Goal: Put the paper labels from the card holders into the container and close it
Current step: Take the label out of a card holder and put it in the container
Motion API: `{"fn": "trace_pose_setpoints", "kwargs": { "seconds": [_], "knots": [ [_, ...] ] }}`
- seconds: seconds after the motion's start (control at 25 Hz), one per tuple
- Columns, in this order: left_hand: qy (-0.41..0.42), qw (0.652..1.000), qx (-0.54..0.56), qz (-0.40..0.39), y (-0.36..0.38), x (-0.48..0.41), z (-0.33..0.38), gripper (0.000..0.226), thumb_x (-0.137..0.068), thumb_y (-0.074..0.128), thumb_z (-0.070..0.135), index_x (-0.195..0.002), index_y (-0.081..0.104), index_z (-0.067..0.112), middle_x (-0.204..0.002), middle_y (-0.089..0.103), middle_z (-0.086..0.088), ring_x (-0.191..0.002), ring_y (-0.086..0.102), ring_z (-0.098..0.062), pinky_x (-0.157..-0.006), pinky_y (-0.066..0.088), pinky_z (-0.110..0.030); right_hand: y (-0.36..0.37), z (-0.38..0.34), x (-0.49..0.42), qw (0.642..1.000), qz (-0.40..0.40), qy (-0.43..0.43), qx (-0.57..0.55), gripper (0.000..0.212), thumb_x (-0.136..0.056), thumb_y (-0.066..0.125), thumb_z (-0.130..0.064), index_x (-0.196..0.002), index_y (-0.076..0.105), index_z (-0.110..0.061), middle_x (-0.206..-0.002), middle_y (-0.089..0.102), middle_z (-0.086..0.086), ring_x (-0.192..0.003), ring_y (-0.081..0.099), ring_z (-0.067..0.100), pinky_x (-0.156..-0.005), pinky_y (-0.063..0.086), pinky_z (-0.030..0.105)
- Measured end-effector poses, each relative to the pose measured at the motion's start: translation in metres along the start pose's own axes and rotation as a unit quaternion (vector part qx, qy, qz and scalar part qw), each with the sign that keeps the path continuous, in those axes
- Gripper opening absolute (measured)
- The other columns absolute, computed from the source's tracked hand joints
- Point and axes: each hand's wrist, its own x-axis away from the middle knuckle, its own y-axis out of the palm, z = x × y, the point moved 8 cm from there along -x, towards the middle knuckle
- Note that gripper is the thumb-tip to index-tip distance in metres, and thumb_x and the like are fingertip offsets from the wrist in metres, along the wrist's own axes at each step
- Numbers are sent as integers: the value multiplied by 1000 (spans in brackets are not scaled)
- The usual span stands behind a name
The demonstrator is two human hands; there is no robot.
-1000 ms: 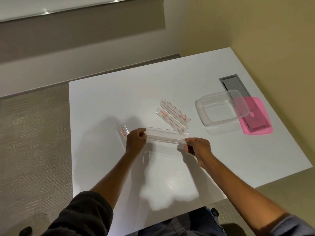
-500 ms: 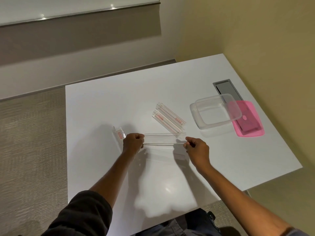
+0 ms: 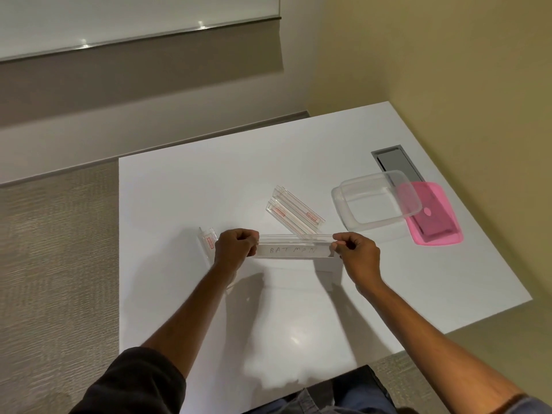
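Note:
A clear acrylic card holder is held level above the white table, with a handwritten white paper label showing inside it. My left hand grips its left end and my right hand pinches its right end. Two more clear card holders lie side by side just beyond it. Another card holder sits behind my left hand, partly hidden. The clear plastic container stands open at the right, one side resting on its pink lid.
A grey cable hatch is set into the table behind the container. The table's right edge runs close to a yellow wall. Carpeted floor lies to the left. My lap is at the near edge.
The held card holder has been turned so its label side faces me and the writing shows. Both hands stayed on its ends and drew slightly nearer.

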Motion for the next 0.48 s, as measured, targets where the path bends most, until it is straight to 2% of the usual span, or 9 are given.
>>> {"fn": "trace_pose_setpoints", "kwargs": {
  "seconds": [0.08, 0.2, 0.32, 0.48],
  "knots": [
    [5, 1000, -9, 16, 2, 2, 8, 9, -93, 81, 23, -84, 81, 19, -83, 82, -5, -85, 80, -32, -86, 69, -43, -4, -2, -8, 1000, -7, 0, -2, 18, -89, 80, -4, -103, 82, -15, -93, 81, 1, -89, 76, 20, -82, 57, 26],
    [17, 999, -29, 31, 12, 4, 23, 8, -92, 83, 25, -84, 80, 25, -83, 81, 1, -82, 80, -29, -83, 69, -41, -14, -6, -22, 1000, -12, 2, -4, 16, -89, 81, -4, -100, 83, -14, -89, 80, 3, -79, 70, 16, -80, 57, 28],
    [26, 997, -46, 50, 27, 6, 37, 9, -92, 83, 26, -93, 83, 17, -82, 81, 2, -76, 79, -22, -79, 70, -38, -30, -10, -38, 1000, -22, 3, -1, 14, -88, 81, -3, -96, 84, -14, -82, 78, 0, -73, 66, 12, -77, 56, 28],
    [45, 994, -76, 67, 57, 9, 63, 11, -92, 83, 28, -96, 83, 18, -83, 79, 6, -72, 77, -16, -75, 68, -31, -58, -15, -66, 1000, -25, 0, 0, 15, -89, 79, -2, -92, 84, -16, -78, 77, -1, -72, 66, 14, -76, 57, 33]
  ]
}}
